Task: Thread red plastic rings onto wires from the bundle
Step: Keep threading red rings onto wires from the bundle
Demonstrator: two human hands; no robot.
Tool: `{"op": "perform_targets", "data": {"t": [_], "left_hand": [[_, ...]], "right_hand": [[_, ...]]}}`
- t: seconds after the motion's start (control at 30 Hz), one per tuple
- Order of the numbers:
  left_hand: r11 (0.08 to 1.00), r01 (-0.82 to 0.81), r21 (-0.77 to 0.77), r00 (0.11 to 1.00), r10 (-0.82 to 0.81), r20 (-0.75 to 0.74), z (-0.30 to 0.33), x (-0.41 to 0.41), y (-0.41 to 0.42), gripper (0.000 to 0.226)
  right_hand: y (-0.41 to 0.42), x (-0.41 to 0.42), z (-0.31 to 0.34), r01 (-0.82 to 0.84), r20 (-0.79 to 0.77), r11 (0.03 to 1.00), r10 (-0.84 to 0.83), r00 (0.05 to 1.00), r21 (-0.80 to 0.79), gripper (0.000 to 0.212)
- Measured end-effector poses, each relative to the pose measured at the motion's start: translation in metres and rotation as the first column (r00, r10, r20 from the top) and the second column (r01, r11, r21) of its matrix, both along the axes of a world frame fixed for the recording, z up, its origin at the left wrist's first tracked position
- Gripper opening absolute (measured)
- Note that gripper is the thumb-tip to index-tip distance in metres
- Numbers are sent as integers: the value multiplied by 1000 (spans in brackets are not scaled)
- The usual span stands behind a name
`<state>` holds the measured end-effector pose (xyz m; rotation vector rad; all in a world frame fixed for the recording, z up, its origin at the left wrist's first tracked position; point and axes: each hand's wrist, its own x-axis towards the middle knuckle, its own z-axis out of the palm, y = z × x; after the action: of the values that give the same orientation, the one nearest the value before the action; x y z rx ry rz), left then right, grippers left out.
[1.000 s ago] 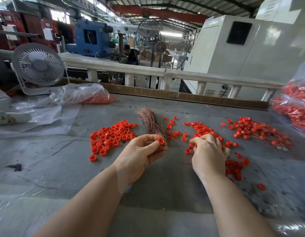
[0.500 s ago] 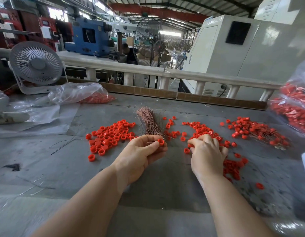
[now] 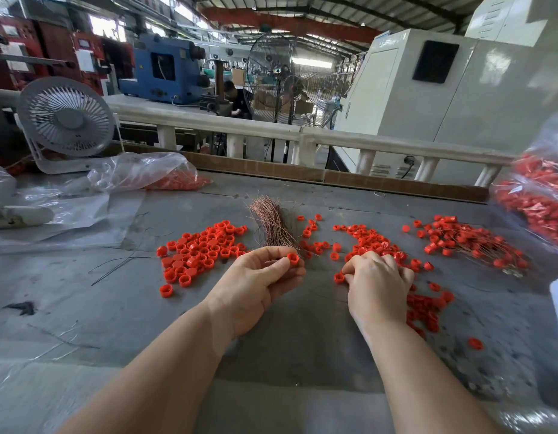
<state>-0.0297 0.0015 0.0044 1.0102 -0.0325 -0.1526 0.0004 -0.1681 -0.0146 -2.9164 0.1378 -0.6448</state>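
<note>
Fingers of the left hand (image 3: 258,281) curl round the near end of the copper wire bundle (image 3: 273,223) at the frame's centre, thumb and forefinger pinching one red ring (image 3: 292,259) at their tips. Just right of it, the right hand (image 3: 377,283) lies knuckles-up on the grey tabletop (image 3: 83,302), its fingers bent down into a scatter of loose rings (image 3: 365,236); whether they have hold of one I cannot tell. A denser heap of rings (image 3: 202,250) sits left of the bundle, and rings already strung on thin wires (image 3: 471,242) lie at the right. Clear plastic bags of red parts rest at the upper left (image 3: 152,175) and right edge (image 3: 537,195). A small white fan (image 3: 66,119) stands at the tabletop's far left
</note>
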Motion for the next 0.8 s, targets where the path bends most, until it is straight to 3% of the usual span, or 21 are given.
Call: {"op": "perform_targets", "data": {"t": [0.4,0.7,0.8], "left_hand": [[999,1,-36,1000,-1,-6,1,1,0,14],[999,-4,-37,1000,4,-12,0,2,2,13],[999,-8,-37,1000,7,-16,0,1,2,13]], "right_hand": [[0,1,-1,-23,58,999,21,998,41,34],[3,-2,2,-43,77,996,37,996,78,26],[5,-5,5,-150,186,955,103,977,257,17]]}}
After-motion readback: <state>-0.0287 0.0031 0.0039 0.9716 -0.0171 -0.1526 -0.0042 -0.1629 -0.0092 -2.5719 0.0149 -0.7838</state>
